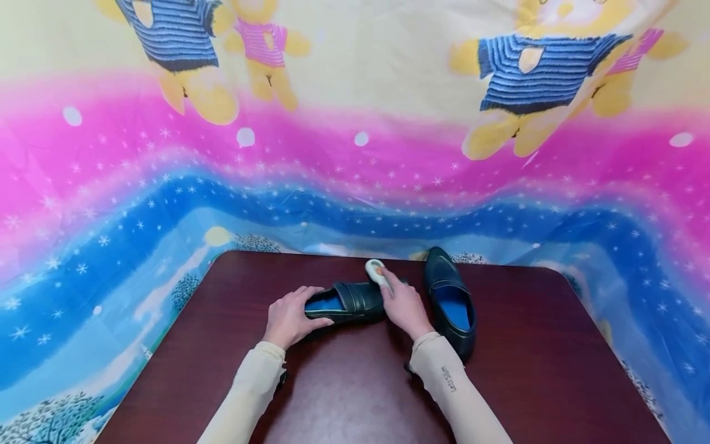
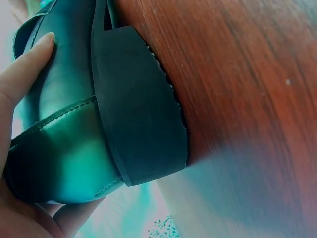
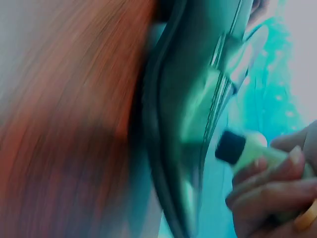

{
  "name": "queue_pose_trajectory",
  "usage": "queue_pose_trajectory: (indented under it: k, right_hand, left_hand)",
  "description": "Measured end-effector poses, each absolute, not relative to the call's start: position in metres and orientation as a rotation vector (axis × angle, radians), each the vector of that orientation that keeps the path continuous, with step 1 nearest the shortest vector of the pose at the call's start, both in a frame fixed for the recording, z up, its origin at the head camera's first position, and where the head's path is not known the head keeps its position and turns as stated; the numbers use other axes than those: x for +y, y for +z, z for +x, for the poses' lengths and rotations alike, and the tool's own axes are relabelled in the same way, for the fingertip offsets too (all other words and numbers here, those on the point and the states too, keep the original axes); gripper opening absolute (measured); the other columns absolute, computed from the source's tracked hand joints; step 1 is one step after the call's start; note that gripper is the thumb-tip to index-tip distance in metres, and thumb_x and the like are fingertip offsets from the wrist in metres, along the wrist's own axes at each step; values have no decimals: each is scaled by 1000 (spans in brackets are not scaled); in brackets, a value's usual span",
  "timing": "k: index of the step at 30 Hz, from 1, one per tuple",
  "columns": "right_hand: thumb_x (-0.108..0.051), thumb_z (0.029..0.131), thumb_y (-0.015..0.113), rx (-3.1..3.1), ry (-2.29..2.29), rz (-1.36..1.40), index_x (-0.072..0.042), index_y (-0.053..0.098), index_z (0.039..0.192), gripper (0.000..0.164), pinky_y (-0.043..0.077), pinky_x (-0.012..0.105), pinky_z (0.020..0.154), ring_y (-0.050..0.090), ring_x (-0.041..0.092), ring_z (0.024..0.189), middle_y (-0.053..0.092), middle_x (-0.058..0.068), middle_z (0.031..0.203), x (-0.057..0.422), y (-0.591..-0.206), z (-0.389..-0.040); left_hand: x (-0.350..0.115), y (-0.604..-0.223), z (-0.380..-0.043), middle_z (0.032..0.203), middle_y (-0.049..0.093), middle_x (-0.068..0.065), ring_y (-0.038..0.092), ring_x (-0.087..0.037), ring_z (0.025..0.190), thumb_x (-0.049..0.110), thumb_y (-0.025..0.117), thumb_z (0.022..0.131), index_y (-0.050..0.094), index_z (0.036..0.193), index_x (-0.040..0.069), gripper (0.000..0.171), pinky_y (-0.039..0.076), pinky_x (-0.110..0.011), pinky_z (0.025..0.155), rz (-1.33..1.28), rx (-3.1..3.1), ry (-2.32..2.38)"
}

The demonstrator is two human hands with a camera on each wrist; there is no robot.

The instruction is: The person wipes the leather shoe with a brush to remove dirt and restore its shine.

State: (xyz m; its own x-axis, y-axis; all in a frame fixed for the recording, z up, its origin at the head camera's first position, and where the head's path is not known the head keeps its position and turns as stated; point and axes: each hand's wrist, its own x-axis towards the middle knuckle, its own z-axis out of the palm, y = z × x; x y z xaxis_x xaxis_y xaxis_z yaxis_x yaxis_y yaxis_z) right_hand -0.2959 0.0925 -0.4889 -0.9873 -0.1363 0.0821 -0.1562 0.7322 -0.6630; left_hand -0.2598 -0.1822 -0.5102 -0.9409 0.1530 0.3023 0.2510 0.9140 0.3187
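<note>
A dark leather loafer [image 1: 362,300] with a blue insole lies sideways on the table, toe to the right. My left hand [image 1: 289,317] grips its heel end, thumb on the near side and fingers on the far side. The left wrist view shows the loafer's thick heel block [image 2: 141,111] at the tabletop. In my right hand [image 1: 407,308] is a pale-handled tool [image 1: 375,270] with a looped end, held over the toe. In the right wrist view, fingers wrap this tool [image 3: 252,151], whose black tip points at the loafer's upper, a small gap between them.
A second dark loafer [image 1: 444,277] with a blue insole stands right of my right hand, toe toward the back edge. The reddish-brown table [image 1: 532,351] has rounded back corners. A printed cloth [image 1: 355,154] with bears and snowflakes hangs behind and along both sides.
</note>
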Motion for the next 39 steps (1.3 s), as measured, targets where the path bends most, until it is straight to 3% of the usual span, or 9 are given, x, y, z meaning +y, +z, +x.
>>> queue_pose_trajectory:
  k: [4,8,10,14,17,22,26,33,39]
  right_hand:
    - [-31,111,47,-2963,1257,379,-26,40,161,50,44,38,61,47,27,53,56,7,74,75,-482,-299]
    - [-28,110,50,-2981,1179,430,-22,47,157,47,49,44,77,65,32,84,71,13,123,63,-472,-309]
    - [-26,110,51,-3008,1121,427,-21,48,156,47,48,41,77,63,28,82,69,14,128,61,-470,-313]
    - [-26,109,52,-3075,1018,376,-24,46,157,48,42,34,60,48,20,56,69,15,91,68,-472,-312]
    - [-25,107,56,-3047,872,303,-24,52,154,47,39,34,54,47,20,53,63,12,75,78,-475,-306]
    - [-23,103,63,-2946,610,132,-20,63,142,39,46,41,52,53,25,55,64,11,71,93,-480,-296]
    - [-21,100,67,-2897,552,91,-13,64,136,36,53,46,53,56,27,53,67,15,72,95,-484,-290]
    - [-18,99,69,-2830,515,76,-13,61,134,36,55,50,56,61,33,57,69,19,77,94,-488,-287]
    - [-18,99,68,-2819,487,100,-12,60,135,37,54,50,54,60,34,56,67,21,76,96,-487,-286]
  left_hand:
    - [-182,-510,-259,130,71,3,70,-24,103,65,86,72,66,136,33,75,57,-46,79,-289,-2782,-527]
    - [-184,-508,-260,130,71,2,70,-24,102,63,88,72,67,136,32,74,57,-46,79,-295,-2754,-538]
    - [-184,-507,-260,130,71,1,70,-24,103,62,88,72,67,136,32,74,57,-47,79,-299,-2753,-547]
    - [-183,-508,-257,131,71,2,70,-24,103,63,88,72,67,136,32,75,57,-47,79,-289,-2768,-551]
    - [-182,-509,-256,131,71,2,70,-24,103,63,88,72,67,136,32,74,57,-47,78,-293,-2764,-550]
    - [-180,-511,-254,131,71,3,70,-23,101,64,87,72,67,135,34,73,57,-46,78,-300,-2762,-560]
    - [-182,-513,-252,130,72,3,70,-23,100,64,88,70,67,135,35,74,57,-46,78,-270,-2775,-558]
    - [-180,-510,-255,131,70,3,70,-24,103,70,85,70,65,137,37,77,57,-47,79,-296,-2806,-537]
    - [-185,-496,-257,138,68,2,68,-26,113,65,75,85,65,138,34,62,54,-52,90,-241,-2873,-756]
